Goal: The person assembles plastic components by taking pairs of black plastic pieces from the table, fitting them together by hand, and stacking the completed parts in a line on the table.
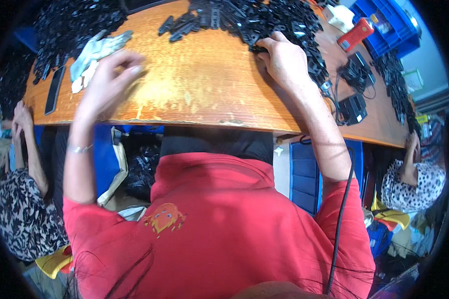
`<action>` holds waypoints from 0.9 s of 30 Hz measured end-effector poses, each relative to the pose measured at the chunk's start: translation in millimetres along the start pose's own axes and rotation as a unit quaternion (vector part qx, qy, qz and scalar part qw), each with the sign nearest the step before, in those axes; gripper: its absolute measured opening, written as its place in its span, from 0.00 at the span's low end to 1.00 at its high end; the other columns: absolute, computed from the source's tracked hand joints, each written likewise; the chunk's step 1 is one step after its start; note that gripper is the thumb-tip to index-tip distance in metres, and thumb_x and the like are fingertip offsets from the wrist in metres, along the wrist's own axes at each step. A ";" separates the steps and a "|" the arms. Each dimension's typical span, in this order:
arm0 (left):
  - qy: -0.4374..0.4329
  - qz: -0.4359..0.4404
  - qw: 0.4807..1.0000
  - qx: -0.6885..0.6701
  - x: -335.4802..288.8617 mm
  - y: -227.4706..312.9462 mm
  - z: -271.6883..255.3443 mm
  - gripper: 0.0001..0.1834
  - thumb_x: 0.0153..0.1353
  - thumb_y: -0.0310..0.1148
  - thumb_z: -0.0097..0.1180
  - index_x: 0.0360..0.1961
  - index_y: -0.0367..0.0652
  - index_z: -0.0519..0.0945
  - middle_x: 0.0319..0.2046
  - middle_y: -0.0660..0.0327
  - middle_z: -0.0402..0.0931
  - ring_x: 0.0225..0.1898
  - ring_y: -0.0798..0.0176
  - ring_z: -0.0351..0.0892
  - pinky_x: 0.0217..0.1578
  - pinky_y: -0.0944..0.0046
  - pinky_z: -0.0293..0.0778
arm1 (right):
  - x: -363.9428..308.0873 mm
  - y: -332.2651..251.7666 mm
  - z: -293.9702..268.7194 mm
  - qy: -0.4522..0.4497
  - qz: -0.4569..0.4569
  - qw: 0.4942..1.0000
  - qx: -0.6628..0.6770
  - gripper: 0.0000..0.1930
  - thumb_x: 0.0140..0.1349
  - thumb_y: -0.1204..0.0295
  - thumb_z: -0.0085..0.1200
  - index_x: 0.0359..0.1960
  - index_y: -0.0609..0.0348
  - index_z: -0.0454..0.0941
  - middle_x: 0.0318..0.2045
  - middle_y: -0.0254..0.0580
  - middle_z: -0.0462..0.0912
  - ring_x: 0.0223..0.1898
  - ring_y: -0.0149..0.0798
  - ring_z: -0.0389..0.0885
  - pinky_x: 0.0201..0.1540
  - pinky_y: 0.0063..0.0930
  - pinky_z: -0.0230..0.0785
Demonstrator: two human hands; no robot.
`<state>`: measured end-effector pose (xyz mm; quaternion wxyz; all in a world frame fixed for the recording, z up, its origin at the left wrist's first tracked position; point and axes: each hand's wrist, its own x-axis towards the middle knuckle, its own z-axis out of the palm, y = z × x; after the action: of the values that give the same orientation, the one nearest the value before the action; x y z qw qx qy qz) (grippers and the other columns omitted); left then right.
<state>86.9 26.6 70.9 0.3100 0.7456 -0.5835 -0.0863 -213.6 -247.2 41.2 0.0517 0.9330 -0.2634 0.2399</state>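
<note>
My right hand (286,64) reaches to the near edge of a big heap of small black plastic parts (244,22). Its thumb and index finger are bent together on a black part there; the exact shape of that part is hidden. Over the left side of the wooden table (194,84), my left hand (109,82) is slightly blurred. A gap shows between its curved fingers and thumb, with nothing visible in it. Just beyond this hand lies a grey-white work glove (97,52).
Another black heap (80,30) lies at far left, near a dark phone (55,89). At right are a red box (355,35), a blue crate (384,25) and black devices with cables (352,109). Co-workers' hands show at left (22,119) and right (412,149).
</note>
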 end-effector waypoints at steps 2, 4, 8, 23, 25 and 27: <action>0.052 0.054 0.997 0.021 35.7 -3.6 32.9 0.17 0.69 0.32 0.66 0.55 0.35 0.85 0.45 0.57 0.85 0.47 0.62 0.84 0.51 0.60 0.79 | 4.2 2.4 13.5 -0.022 0.009 0.999 -0.023 0.14 0.63 0.67 0.69 0.50 0.51 0.89 0.45 0.45 0.84 0.42 0.54 0.89 0.47 0.46 0.83; 0.067 0.053 0.993 0.080 68.1 -1.9 56.8 0.18 0.67 0.37 0.65 0.55 0.43 0.86 0.47 0.48 0.83 0.51 0.45 0.85 0.54 0.50 0.79 | 9.5 5.0 24.6 -0.032 0.005 0.999 -0.033 0.15 0.61 0.71 0.65 0.51 0.53 0.89 0.47 0.51 0.84 0.43 0.56 0.90 0.47 0.47 0.84; 0.101 0.067 0.976 0.178 97.9 0.7 77.6 0.17 0.67 0.37 0.66 0.52 0.41 0.86 0.49 0.49 0.83 0.53 0.41 0.84 0.56 0.46 0.79 | 10.8 -7.1 19.4 -0.034 -0.049 0.997 0.055 0.13 0.61 0.72 0.65 0.48 0.54 0.89 0.47 0.49 0.84 0.41 0.56 0.90 0.45 0.49 0.84; 0.008 -0.144 0.969 -0.202 95.9 8.2 84.8 0.08 0.72 0.31 0.66 0.41 0.35 0.84 0.28 0.63 0.83 0.25 0.71 0.84 0.26 0.71 0.79 | -5.2 -31.1 5.7 0.009 -0.140 0.979 0.147 0.07 0.67 0.71 0.59 0.42 0.59 0.83 0.35 0.51 0.86 0.37 0.57 0.89 0.40 0.51 0.82; 0.007 -0.154 0.972 -0.178 95.6 -2.0 80.7 0.09 0.72 0.31 0.65 0.42 0.35 0.84 0.28 0.63 0.84 0.25 0.72 0.84 0.26 0.69 0.79 | -8.0 -35.1 4.9 -0.052 -0.142 0.983 0.109 0.07 0.65 0.73 0.57 0.41 0.60 0.84 0.36 0.52 0.87 0.38 0.57 0.90 0.41 0.50 0.83; -0.001 -0.161 0.980 -0.113 94.1 -10.0 77.7 0.06 0.70 0.28 0.64 0.43 0.36 0.84 0.29 0.60 0.84 0.28 0.64 0.87 0.32 0.62 0.82 | -10.8 -40.2 3.0 -0.063 -0.134 0.986 0.076 0.07 0.64 0.73 0.57 0.40 0.60 0.85 0.36 0.52 0.87 0.38 0.57 0.90 0.42 0.49 0.83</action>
<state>85.6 -87.2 25.6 0.3734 0.7901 -0.4425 -0.2014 -199.7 -208.4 34.6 -0.0048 0.9744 -0.1193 0.1905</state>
